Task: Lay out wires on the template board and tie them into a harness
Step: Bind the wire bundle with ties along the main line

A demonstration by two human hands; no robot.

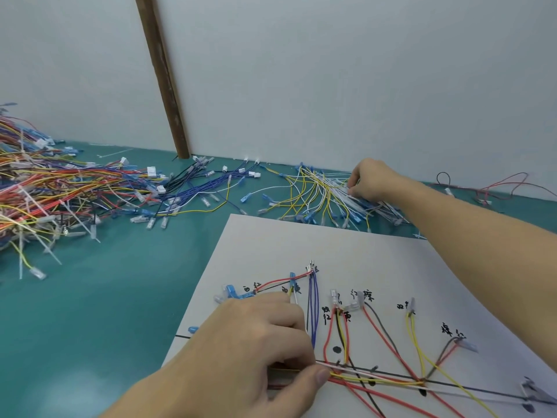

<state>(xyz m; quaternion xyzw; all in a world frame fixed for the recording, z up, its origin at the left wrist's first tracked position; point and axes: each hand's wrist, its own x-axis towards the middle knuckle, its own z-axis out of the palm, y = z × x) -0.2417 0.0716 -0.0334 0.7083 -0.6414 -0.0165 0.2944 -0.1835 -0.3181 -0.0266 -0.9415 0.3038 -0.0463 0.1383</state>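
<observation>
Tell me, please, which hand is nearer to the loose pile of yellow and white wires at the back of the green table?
Right. The right hand reaches into the yellow and white wire pile; the left hand grips wires on the white template board, well short of it.

matt paper template board (pixel 346 245), plastic-sheathed wires (pixel 379 333)

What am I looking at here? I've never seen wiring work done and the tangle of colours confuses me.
This is one picture from a camera worn on a person's head, looking down at their own two bare hands. On the green table lies a white board with handwritten labels and drawn lines: a pattern showing where each wire goes. The left hand pinches the gathered wires down on the board. The right hand reaches to the far edge, its fingers in a loose pile of yellow and white wires; whether it has gripped one is hidden. At the far left sits a big heap of mixed wires.
</observation>
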